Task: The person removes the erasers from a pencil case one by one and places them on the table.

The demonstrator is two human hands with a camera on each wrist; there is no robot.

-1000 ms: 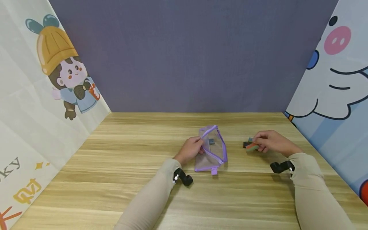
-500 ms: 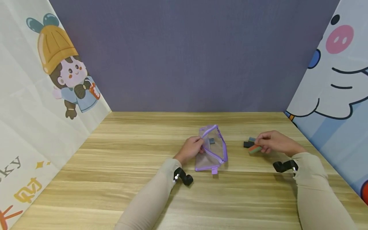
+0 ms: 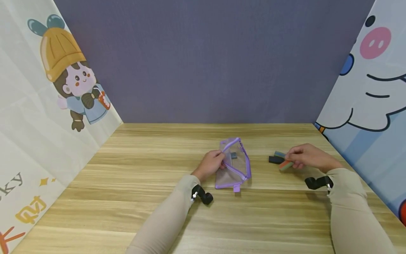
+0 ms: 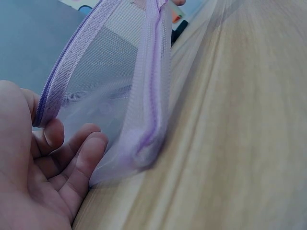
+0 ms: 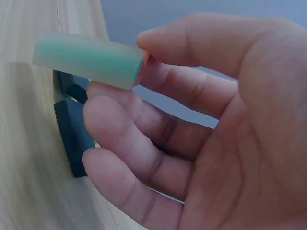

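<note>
A see-through mesh zip pouch (image 3: 226, 178) with purple edging lies unzipped on the table, a small grey-blue block (image 3: 234, 155) showing inside. My left hand (image 3: 210, 164) pinches its zippered edge between thumb and finger; in the left wrist view, the other fingers of this hand (image 4: 53, 167) curl loosely beside the mesh. To the right, my right hand (image 3: 306, 156) holds a small orange-and-green eraser (image 3: 286, 164) by one end, above the table. The right wrist view shows the eraser's (image 5: 86, 58) frosted sides and green core, pinched between thumb and fingers.
Just left of the right hand, a black block (image 3: 276, 159) and a blue-grey block (image 3: 280, 154) lie close together on the wooden table (image 3: 142, 183). A dark grey panel (image 3: 203, 63) stands along the back, with printed cartoon panels at both sides.
My right hand has moved slightly right with the eraser, uncovering more of the black and blue-grey blocks. The left hand and the pouch have stayed almost still.
</note>
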